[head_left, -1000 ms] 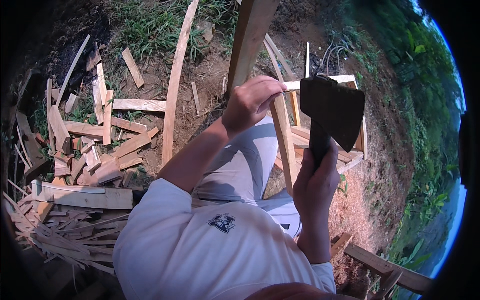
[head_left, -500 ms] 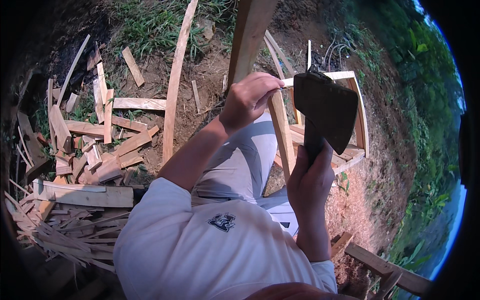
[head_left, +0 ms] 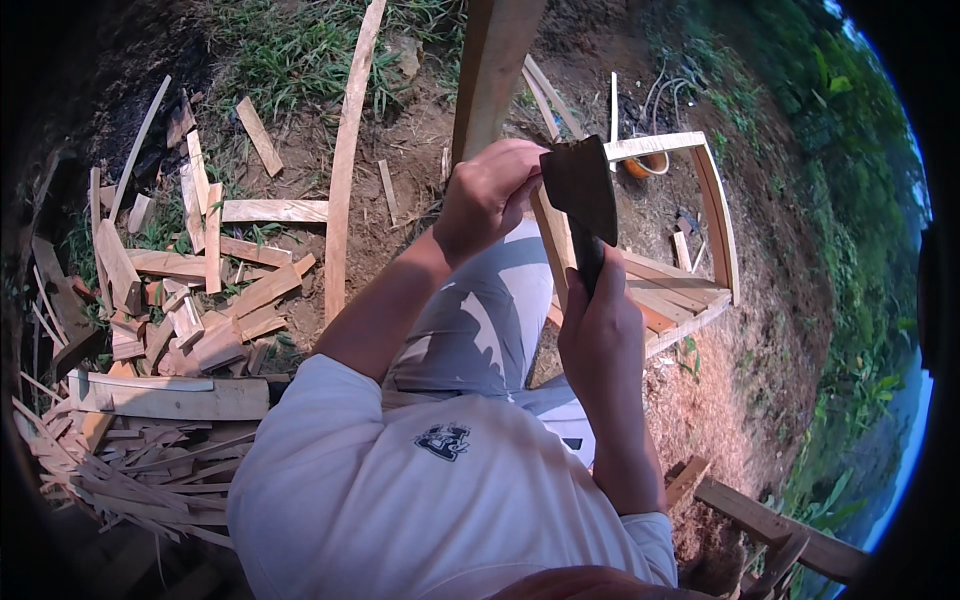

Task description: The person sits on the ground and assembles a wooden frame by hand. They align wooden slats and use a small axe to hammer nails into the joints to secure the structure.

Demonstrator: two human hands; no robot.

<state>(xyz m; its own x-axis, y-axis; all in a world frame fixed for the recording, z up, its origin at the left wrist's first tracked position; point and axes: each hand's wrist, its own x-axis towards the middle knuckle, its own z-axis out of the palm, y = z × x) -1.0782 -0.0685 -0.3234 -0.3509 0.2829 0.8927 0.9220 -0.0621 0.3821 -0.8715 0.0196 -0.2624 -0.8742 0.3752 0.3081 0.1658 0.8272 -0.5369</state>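
Note:
In my right hand (head_left: 605, 325) is the dark handle of a hatchet. The hatchet's dark metal head (head_left: 583, 190) is raised, its back edge right at the fingertips of my left hand (head_left: 492, 195). Those fingers are closed in a pinch by the top of a pale wooden upright (head_left: 553, 245); what they pinch is too small or hidden to make out. The upright seems to belong to a chair-like wooden frame with a slatted seat (head_left: 660, 300) and a curved side piece (head_left: 722, 225). Part of the frame lies behind the hatchet and my right hand.
A thick wooden post (head_left: 492, 70) rises just beyond my left hand. Offcuts (head_left: 225, 340) and thin split strips (head_left: 150, 480) are heaped at the left, near a long curved board (head_left: 352, 160). Behind the frame lies an orange round object (head_left: 640, 165). A timber rail (head_left: 770, 525) crosses the lower right.
The hatchet has swung left and slightly up with my right hand, bringing its head against or very near my left fingertips. My left hand has shifted slightly left and stays pinched.

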